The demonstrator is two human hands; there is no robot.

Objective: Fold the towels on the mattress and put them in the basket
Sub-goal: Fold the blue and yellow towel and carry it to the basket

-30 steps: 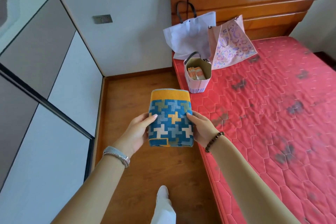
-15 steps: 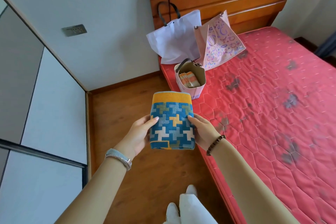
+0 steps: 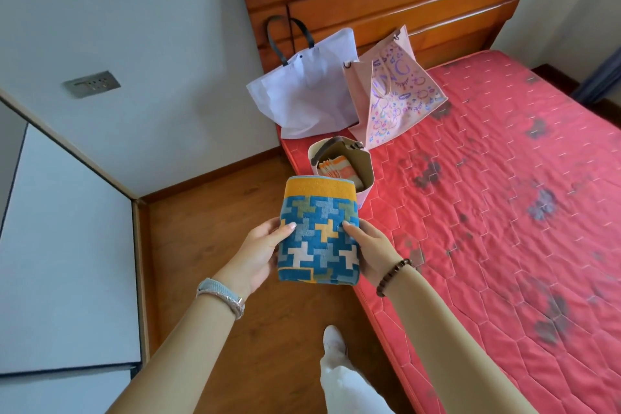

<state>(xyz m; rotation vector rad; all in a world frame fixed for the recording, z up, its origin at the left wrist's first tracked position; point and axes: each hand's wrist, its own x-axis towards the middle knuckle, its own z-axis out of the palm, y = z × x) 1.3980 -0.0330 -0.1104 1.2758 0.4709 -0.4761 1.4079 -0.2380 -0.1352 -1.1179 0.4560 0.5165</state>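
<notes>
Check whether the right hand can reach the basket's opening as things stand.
Probably yes: the basket stands open-topped just beyond the folded towel, nothing between, though the right hand grips that towel.

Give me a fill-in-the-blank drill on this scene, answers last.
The left hand and right hand grip the patterned towel, which is already ____.
An orange-striped towel lies ____ the basket.
The basket stands on the ____ mattress.
Answers: folded; inside; red.

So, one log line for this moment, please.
left hand, right hand: hold folded blue-yellow patterned towel | pink basket: on red mattress, orange towel inside
</notes>
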